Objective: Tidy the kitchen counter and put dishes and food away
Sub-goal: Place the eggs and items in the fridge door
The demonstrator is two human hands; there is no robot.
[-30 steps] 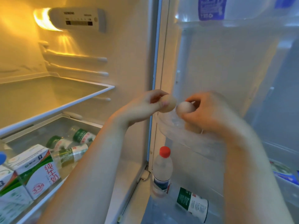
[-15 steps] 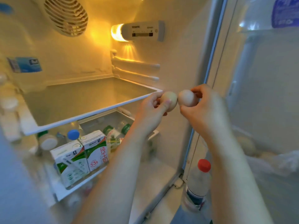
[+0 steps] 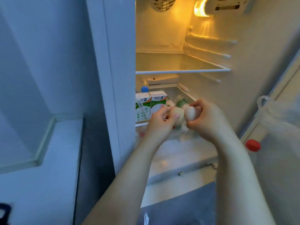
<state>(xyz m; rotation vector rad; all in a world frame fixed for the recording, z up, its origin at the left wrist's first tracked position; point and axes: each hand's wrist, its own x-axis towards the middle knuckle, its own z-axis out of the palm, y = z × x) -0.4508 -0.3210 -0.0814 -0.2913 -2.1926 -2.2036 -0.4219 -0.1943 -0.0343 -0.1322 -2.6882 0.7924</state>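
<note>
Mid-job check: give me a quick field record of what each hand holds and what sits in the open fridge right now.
left hand: pinches egg
right hand: grips second egg
eggs: side by side in front of the open fridge; contact unclear
lower shelf: two milk cartons upright at its left; bottles behind them, blurred
door side: red-capped bottle
light: on

Both bare forearms reach forward and converge. The left hand [image 3: 159, 121] curls fingers and thumb round an egg [image 3: 177, 115]. The right hand [image 3: 211, 122] grips a second egg [image 3: 192, 113] between thumb and fingers. The hands sit side by side, knuckles outward.
</note>
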